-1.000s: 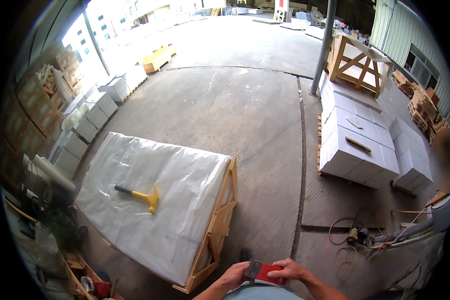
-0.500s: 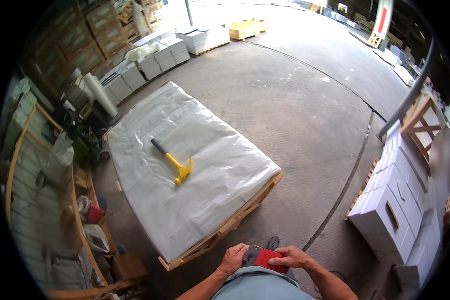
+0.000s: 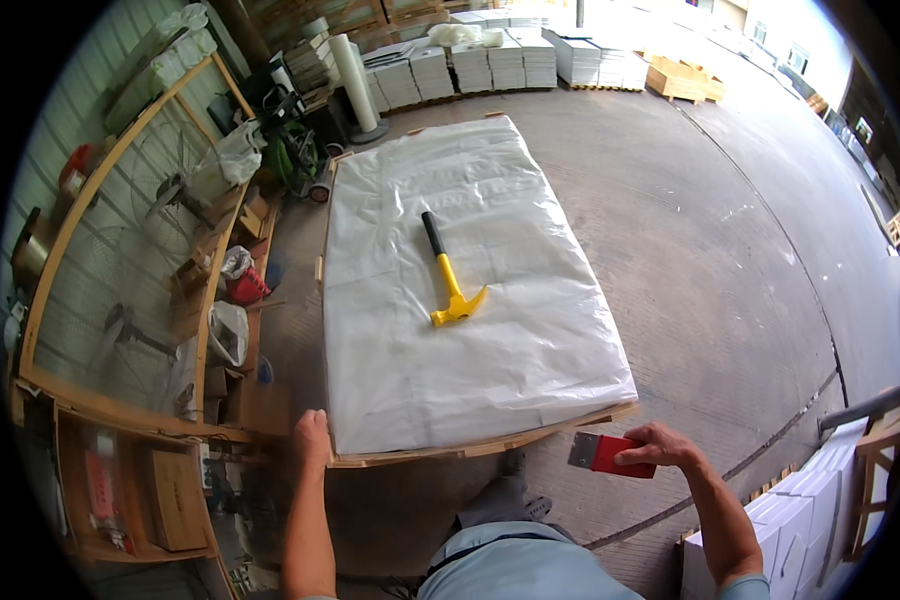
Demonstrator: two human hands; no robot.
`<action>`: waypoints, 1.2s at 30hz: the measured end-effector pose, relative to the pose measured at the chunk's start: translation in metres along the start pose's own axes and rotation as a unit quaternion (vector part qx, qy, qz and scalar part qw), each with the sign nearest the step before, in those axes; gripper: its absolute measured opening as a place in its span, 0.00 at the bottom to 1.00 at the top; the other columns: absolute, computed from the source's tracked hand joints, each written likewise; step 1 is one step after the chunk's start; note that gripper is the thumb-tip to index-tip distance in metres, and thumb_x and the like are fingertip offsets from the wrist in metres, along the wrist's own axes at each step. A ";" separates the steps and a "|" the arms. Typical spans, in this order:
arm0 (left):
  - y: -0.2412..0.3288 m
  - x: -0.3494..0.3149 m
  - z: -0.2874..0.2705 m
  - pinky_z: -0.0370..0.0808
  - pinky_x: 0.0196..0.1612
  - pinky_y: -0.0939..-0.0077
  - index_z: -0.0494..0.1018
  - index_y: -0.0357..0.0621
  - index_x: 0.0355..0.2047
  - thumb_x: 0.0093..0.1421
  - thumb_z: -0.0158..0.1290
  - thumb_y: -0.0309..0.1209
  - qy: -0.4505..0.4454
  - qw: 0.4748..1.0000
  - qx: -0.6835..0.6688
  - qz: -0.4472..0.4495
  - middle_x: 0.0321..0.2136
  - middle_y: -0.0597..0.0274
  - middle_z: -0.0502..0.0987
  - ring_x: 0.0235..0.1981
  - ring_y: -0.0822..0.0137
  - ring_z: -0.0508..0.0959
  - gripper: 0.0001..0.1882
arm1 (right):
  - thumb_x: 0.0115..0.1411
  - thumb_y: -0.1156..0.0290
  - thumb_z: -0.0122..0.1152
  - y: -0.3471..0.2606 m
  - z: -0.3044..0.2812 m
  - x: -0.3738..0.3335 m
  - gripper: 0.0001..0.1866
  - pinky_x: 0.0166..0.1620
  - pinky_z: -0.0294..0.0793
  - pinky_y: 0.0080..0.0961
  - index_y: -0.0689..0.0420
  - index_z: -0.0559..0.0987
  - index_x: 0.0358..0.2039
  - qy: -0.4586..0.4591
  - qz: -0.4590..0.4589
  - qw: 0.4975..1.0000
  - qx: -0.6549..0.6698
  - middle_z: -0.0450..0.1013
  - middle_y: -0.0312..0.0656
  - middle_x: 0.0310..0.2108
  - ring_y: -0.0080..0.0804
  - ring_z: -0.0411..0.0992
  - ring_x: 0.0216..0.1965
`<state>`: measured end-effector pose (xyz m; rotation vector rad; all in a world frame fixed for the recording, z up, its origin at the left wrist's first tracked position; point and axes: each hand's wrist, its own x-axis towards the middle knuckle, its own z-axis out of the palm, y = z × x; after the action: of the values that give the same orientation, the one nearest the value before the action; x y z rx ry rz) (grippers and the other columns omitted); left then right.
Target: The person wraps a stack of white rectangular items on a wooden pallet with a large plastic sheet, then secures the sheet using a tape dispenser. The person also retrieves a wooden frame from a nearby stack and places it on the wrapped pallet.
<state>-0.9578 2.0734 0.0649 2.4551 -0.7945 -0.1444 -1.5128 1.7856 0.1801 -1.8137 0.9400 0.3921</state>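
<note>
In my right hand (image 3: 660,447) is a flat rectangular thing, part red and part grey (image 3: 584,451); its kind I cannot make out. My fingers and thumb are closed round its red end, off the right near corner of a large load wrapped in white plastic sheet (image 3: 390,390). Beside the load's left near corner my left hand (image 3: 311,438) is curled closed, and whatever it may hold is hidden. A claw hammer (image 3: 453,290) with yellow head and black grip lies on the sheet, untouched by either hand. Wooden slats (image 3: 500,440) edge the load's near side.
Wooden-framed shelving (image 3: 205,350) with boxes and bags stands left of the load. White stacks (image 3: 490,68) line the back, with a yellow wooden crate (image 3: 675,78) to their right. More white blocks (image 3: 785,525) stand at the lower right. Concrete floor (image 3: 690,240) stretches rightward.
My hands, formerly together at the red-and-grey thing, have parted. The left went to the load's near corner; the right carries the thing rightward. The view has turned left.
</note>
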 end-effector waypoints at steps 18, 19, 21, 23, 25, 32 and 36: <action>0.007 -0.006 0.076 0.62 0.54 0.53 0.53 0.45 0.61 0.59 0.48 0.45 0.148 0.905 0.387 -0.097 0.53 0.55 0.67 0.54 0.56 0.67 0.34 | 0.53 0.50 0.62 -0.025 -0.052 0.113 0.25 0.32 0.74 0.27 0.63 0.79 0.36 -0.072 0.012 0.996 -0.052 0.75 0.44 0.27 0.30 0.74 0.29; -0.002 -0.008 0.083 0.62 0.54 0.53 0.55 0.45 0.60 0.60 0.47 0.45 0.146 0.906 0.386 -0.089 0.52 0.55 0.68 0.54 0.55 0.67 0.31 | 0.53 0.50 0.62 -0.025 -0.054 0.116 0.25 0.31 0.74 0.27 0.63 0.79 0.35 -0.076 0.016 0.995 -0.059 0.75 0.44 0.26 0.31 0.74 0.28; -0.016 -0.006 0.090 0.63 0.54 0.53 0.57 0.45 0.59 0.62 0.43 0.45 0.097 0.923 0.346 -0.136 0.50 0.54 0.69 0.54 0.55 0.67 0.28 | 0.54 0.49 0.62 -0.021 -0.061 0.119 0.26 0.31 0.74 0.28 0.64 0.79 0.35 -0.079 -0.014 0.995 -0.060 0.75 0.45 0.26 0.31 0.74 0.28; -0.017 -0.005 0.097 0.64 0.53 0.54 0.60 0.45 0.57 0.64 0.40 0.46 0.064 0.929 0.330 -0.157 0.49 0.54 0.71 0.54 0.56 0.67 0.26 | 0.55 0.48 0.60 -0.018 -0.070 0.122 0.26 0.29 0.73 0.28 0.64 0.79 0.33 -0.081 -0.034 0.993 -0.084 0.75 0.45 0.24 0.32 0.74 0.26; -0.009 -0.005 0.093 0.66 0.51 0.54 0.63 0.45 0.55 0.65 0.37 0.46 0.053 0.928 0.338 -0.150 0.47 0.54 0.72 0.54 0.57 0.67 0.24 | 0.55 0.45 0.58 -0.013 -0.083 0.119 0.28 0.29 0.73 0.30 0.63 0.80 0.34 -0.082 -0.065 0.988 -0.113 0.76 0.46 0.24 0.34 0.74 0.24; -0.008 -0.008 0.095 0.69 0.46 0.55 0.66 0.45 0.51 0.66 0.35 0.49 0.053 0.897 0.406 -0.168 0.46 0.58 0.73 0.51 0.59 0.70 0.24 | 0.53 0.52 0.61 0.055 -0.193 0.092 0.22 0.29 0.74 0.29 0.59 0.81 0.37 -0.059 0.077 0.971 -0.218 0.77 0.45 0.26 0.33 0.75 0.25; -0.018 -0.007 0.101 0.69 0.47 0.53 0.66 0.43 0.51 0.66 0.33 0.50 0.050 0.895 0.404 -0.181 0.46 0.55 0.73 0.52 0.57 0.69 0.26 | 0.50 0.51 0.61 0.105 -0.225 0.091 0.24 0.31 0.73 0.29 0.58 0.81 0.39 -0.052 0.121 0.967 -0.218 0.77 0.46 0.27 0.33 0.75 0.26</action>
<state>-0.9804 2.0417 -0.0297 3.3495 -0.3664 0.2277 -1.5666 1.5284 0.1533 -2.0499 1.0641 0.8972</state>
